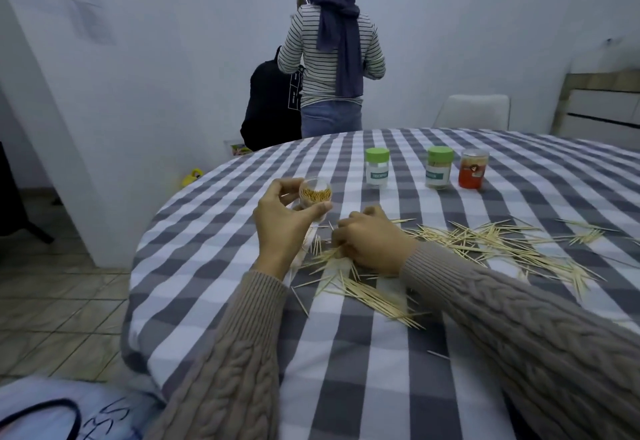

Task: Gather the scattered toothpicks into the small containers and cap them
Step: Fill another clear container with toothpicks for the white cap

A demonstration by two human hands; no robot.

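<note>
My left hand [282, 223] grips a small clear container [316, 195], tilted so its open mouth faces me; it is packed with toothpicks and has no cap. My right hand [369, 240] lies just right of it, fingers curled down on a bunch of toothpicks on the cloth. Scattered toothpicks [478, 242] spread over the checked tablecloth to the right and in front of my hands. Two green-capped containers [377, 166] [439, 167] and a red container [473, 169] with a clear lid stand upright farther back.
The round table [214, 301] has a grey and white checked cloth; its edge curves away on the left. A person in a striped top [332, 55] stands behind the table, back turned, beside a black bag [270, 104]. A white chair [472, 110] is at the far side.
</note>
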